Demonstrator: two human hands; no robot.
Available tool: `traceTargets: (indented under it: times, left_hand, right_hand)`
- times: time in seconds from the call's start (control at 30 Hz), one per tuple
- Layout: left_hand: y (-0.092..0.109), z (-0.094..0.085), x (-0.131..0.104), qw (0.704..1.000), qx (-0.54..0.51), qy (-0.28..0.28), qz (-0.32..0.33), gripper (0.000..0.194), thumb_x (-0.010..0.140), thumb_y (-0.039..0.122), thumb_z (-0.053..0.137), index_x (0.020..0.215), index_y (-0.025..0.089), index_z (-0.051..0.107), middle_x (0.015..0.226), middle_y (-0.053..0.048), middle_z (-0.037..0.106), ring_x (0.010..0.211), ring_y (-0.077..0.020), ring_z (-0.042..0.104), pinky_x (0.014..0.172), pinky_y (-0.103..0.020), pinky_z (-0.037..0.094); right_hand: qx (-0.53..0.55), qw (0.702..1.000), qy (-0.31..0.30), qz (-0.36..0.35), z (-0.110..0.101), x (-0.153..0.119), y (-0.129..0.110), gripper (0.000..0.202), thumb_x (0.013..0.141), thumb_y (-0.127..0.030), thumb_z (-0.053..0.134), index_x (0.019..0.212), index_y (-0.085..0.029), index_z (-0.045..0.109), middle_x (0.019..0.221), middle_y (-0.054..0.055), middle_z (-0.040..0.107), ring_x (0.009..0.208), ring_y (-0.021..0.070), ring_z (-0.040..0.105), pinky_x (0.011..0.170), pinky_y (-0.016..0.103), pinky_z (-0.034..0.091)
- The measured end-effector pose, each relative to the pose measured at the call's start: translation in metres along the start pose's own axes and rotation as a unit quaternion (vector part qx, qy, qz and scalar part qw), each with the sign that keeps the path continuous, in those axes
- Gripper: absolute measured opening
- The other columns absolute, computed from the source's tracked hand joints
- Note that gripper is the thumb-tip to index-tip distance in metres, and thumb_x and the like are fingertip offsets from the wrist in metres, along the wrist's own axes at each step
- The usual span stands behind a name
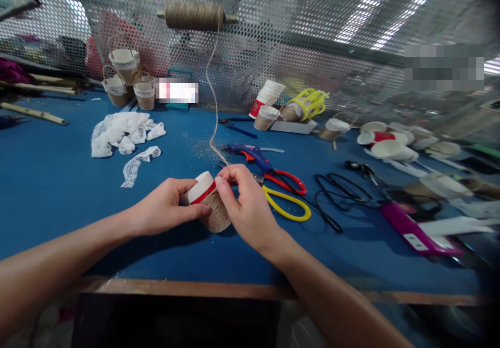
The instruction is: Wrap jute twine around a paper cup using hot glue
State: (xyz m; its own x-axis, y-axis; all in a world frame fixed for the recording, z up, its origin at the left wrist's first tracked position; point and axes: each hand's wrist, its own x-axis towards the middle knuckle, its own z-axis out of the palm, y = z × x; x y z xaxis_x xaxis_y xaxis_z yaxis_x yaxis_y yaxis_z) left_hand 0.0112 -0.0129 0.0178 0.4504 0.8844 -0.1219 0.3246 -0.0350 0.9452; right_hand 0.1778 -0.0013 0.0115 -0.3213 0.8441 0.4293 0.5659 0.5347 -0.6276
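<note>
My left hand (175,207) grips a small paper cup (202,185) tilted on its side over the table. Jute twine is wound round its lower part, while a red band and the white top stay bare. My right hand (246,202) is closed at the cup's right side, pinching the jute twine (214,108). That strand runs up to a spool of twine (194,16) on a rod at the mesh wall. Just beyond my right hand lie a blue glue gun (252,155) and scissors (291,202) with red and yellow handles.
Lace pieces (121,129) lie on the left. Twine-covered cups with handles (144,91) are stacked behind them. A stack of paper cups (269,95) and pliers (238,127) sit at the back. Black cable (344,189), a purple power strip (420,231) and loose cups (392,149) occupy the right.
</note>
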Motion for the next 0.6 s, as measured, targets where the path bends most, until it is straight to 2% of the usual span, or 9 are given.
traceTargets:
  times: [0.07,0.17,0.47,0.6]
  left_hand:
    - [0.0007,-0.0008,-0.0008,1.000,0.003,-0.003,0.003,0.020,0.074,0.027,0.058,0.084,0.009,0.059,0.074,-0.003,0.063,0.066,-0.0150,0.055,0.063,-0.026,0.044]
    - [0.0011,-0.0010,-0.0015,1.000,0.003,-0.005,0.011,0.020,0.074,0.028,0.058,0.082,0.010,0.059,0.073,-0.002,0.062,0.067,-0.0149,0.055,0.063,-0.025,0.044]
    - [-0.0045,-0.0017,-0.0008,0.999,-0.013,-0.005,0.049,0.021,0.076,0.028,0.059,0.086,0.010,0.061,0.078,-0.004,0.063,0.071,-0.0158,0.055,0.067,-0.027,0.045]
    - [-0.0057,-0.0010,-0.0012,0.998,-0.030,-0.010,0.045,0.023,0.076,0.029,0.059,0.090,0.010,0.060,0.080,-0.005,0.064,0.073,-0.0165,0.056,0.069,-0.028,0.045]
  right_hand:
    - [0.048,0.999,0.004,0.007,-0.0026,0.0014,0.0009,0.012,0.087,-0.028,0.040,0.078,-0.021,0.043,0.084,0.005,0.051,0.078,0.0152,0.050,0.074,0.032,0.042]
    - [0.069,0.997,0.005,0.026,-0.0044,0.0025,0.0014,0.014,0.087,-0.030,0.042,0.076,-0.021,0.044,0.082,0.004,0.052,0.076,0.0149,0.050,0.073,0.032,0.043]
    - [0.057,0.998,0.015,0.028,0.0013,0.0023,0.0033,0.013,0.087,-0.029,0.041,0.077,-0.021,0.043,0.081,0.004,0.051,0.076,0.0150,0.050,0.072,0.032,0.042]
    - [0.032,0.998,0.005,0.048,0.0040,0.0005,0.0056,0.016,0.088,-0.032,0.038,0.078,-0.020,0.041,0.079,0.003,0.050,0.070,0.0144,0.048,0.065,0.030,0.040]
